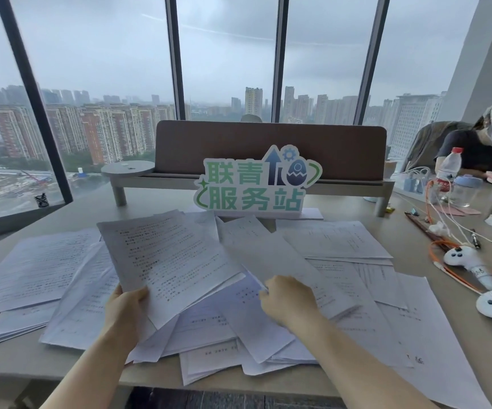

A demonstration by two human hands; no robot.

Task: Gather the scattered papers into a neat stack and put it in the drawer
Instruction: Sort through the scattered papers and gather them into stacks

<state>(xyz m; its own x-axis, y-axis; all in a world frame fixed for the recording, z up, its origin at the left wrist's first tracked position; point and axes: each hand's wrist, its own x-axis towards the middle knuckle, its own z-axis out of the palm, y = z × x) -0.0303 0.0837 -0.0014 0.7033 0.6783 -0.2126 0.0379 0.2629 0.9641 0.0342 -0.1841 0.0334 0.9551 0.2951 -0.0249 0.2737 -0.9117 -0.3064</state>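
Many white printed papers [44, 270] lie scattered and overlapping across the grey desk [416, 243]. My left hand [125, 308] grips the lower edge of a printed sheet [165, 258] and holds it tilted above the pile. My right hand [287, 299] pinches the near edge of a second, blurred sheet [271, 261] lifted to the right of the first. More sheets [209, 358] hang over the desk's front edge. No drawer is in view.
A cut-out sign with green characters [253, 184] stands behind the papers, in front of a brown divider on a shelf [268, 149]. Two white controllers [469, 261], orange cables, a water bottle [447, 172] and a jar sit at right. Another person sits at far right.
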